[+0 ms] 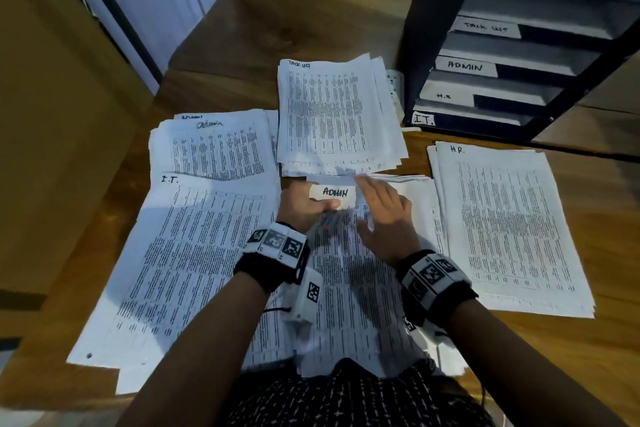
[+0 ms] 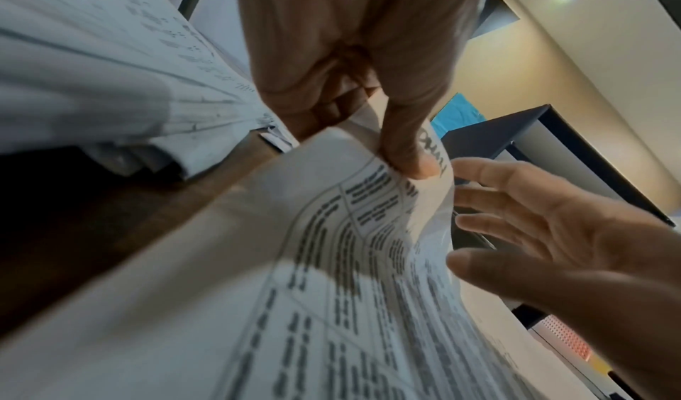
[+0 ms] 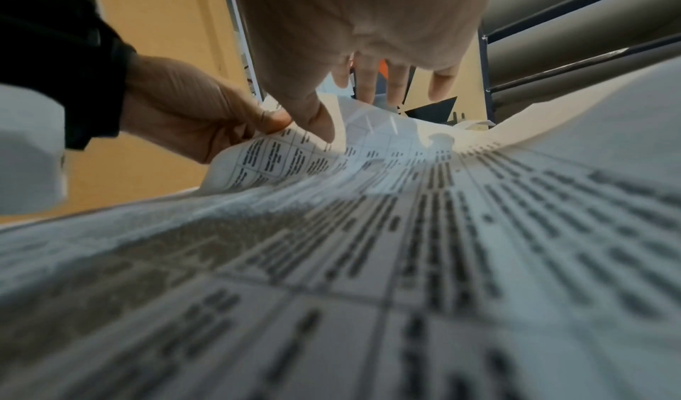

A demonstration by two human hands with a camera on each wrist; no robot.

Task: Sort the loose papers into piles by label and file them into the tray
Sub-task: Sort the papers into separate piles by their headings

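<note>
We see thin matt white paper sheets (image 1: pixel 349 288) printed in black, lying on a smooth brown wood-grain bench (image 1: pixel 277 21). At two o'clock stands a tray (image 1: pixel 429 3) with a dark, matt frame and paper labels.

Tray (image 1: pixel 433 45) right of piles (image 1: pixel 329 114) on table (image 1: pixel 277 17).

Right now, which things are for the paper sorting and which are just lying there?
For the job:
ADMIN sheet, pinched by the left hand
right hand, open beside it
Admin pile
I.T. pile
H.R. pile
Task List pile
tray

Lying about:
white strip behind the Task List pile
</note>
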